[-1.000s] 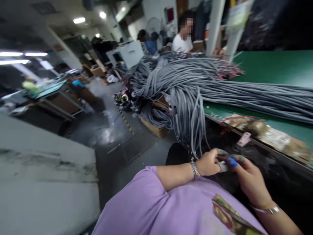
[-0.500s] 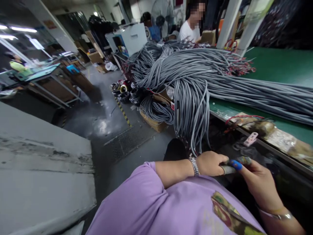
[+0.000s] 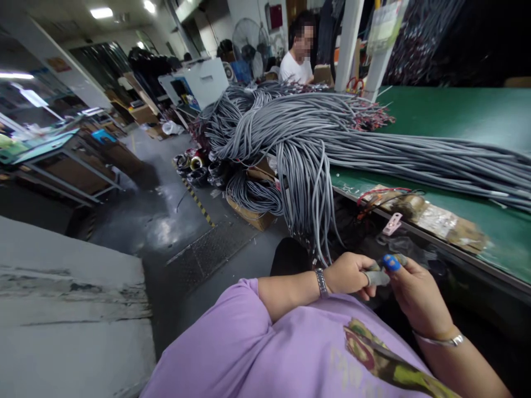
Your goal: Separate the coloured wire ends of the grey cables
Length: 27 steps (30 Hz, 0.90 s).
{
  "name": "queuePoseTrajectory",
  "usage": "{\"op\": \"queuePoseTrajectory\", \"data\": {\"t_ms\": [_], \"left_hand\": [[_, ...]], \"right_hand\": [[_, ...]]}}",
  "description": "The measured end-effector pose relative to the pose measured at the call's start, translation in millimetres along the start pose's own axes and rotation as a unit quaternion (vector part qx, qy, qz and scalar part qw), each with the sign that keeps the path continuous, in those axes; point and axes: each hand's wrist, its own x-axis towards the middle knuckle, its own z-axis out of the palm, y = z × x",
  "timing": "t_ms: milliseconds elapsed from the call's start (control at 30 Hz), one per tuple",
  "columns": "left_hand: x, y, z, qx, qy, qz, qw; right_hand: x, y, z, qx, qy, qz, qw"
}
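Observation:
My left hand [image 3: 350, 273], with a metal watch at the wrist, is closed in front of my body. Grey wrapping covers its thumb and a fingertip. Close against it, my right hand [image 3: 418, 293] is also closed, its thumb capped with a blue wrap [image 3: 391, 262] and a finger wrapped in a dull colour. The fingertips of both hands meet or nearly meet; anything pinched between them is too small or hidden to make out. Beyond the hands, a bundle of grey cables [image 3: 305, 188] hangs over the table edge.
More long grey cables [image 3: 415, 157] lie across the green table [image 3: 448, 110]. A pink clip [image 3: 392, 224] and a taped cardboard piece [image 3: 448, 221] are at its edge. A cardboard box [image 3: 255, 218] of coiled cable stands on the floor. A person in white [image 3: 295, 69] sits behind the pile.
The view has turned slightly right, so the surroundings have shifted left. My left fingers are more curled, and the right thumb has come up a little at the left fingertips.

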Motion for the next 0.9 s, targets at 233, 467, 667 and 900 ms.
{"op": "queuePoseTrajectory", "data": {"t_ms": [233, 467, 667, 900], "left_hand": [[6.1, 0.2, 1.5, -0.084, 0.069, 0.000, 0.994], [11.9, -0.8, -2.0, -0.045, 0.010, -0.021, 0.999], [8.4, 24.2, -10.1, -0.023, -0.055, -0.040, 0.997], [13.0, 32.4, -6.2, -0.056, 0.016, 0.029, 0.998]], "right_hand": [[6.6, -0.9, -10.6, 0.123, -0.042, 0.062, 0.990], [2.7, -9.4, -13.8, -0.048, -0.103, -0.026, 0.993], [12.3, -45.1, -17.4, -0.126, -0.162, -0.054, 0.977], [15.2, -57.2, -7.0, -0.121, -0.115, -0.078, 0.983]]}}
